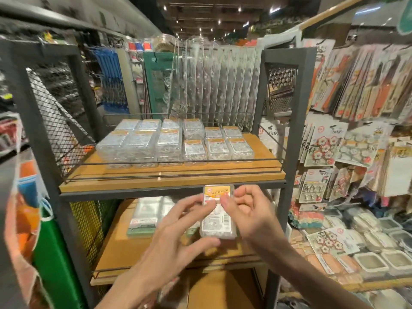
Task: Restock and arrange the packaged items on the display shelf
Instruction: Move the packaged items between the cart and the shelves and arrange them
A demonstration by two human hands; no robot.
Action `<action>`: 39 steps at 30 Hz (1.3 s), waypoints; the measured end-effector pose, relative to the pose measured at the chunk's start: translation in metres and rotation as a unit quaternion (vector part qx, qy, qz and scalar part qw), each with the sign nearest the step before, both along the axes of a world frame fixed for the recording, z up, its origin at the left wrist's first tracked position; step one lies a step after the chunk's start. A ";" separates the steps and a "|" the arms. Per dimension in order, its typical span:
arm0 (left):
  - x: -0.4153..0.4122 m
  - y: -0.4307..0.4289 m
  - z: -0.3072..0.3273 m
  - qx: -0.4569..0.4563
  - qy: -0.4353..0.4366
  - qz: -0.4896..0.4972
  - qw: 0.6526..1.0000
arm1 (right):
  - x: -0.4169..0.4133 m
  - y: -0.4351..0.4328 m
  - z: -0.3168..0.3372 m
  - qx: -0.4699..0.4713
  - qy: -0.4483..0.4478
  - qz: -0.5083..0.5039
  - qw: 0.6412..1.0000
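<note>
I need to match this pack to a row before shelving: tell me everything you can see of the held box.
The box is a small clear plastic case with a white and orange-yellow label and a red logo at one corner; the print is unreadable. It is held in the air, label facing the camera, in front of the lower shelf. The left hand pinches its left side, the right hand its right.

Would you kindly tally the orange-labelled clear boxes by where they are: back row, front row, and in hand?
Back-row boxes on upper shelf, tops showing: 6
Front-row boxes: 6
Held box, in left hand and right hand: 1
Total: 13
</note>
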State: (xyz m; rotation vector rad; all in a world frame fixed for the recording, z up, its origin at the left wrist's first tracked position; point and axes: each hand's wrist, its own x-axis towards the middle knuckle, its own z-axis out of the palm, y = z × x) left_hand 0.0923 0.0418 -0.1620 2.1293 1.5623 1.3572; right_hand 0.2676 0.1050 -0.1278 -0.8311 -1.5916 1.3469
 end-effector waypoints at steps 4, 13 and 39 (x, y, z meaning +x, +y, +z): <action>-0.020 0.031 0.059 0.085 0.123 0.086 0.985 | -0.024 0.028 0.053 0.106 -0.090 -0.036 0.990; -0.055 0.126 0.116 -0.094 0.415 0.210 0.880 | -0.085 0.121 0.080 0.171 -0.312 -0.094 0.930; -0.097 -0.245 -0.034 -0.145 0.111 0.548 0.816 | -0.161 -0.134 -0.079 0.370 -0.095 0.333 0.862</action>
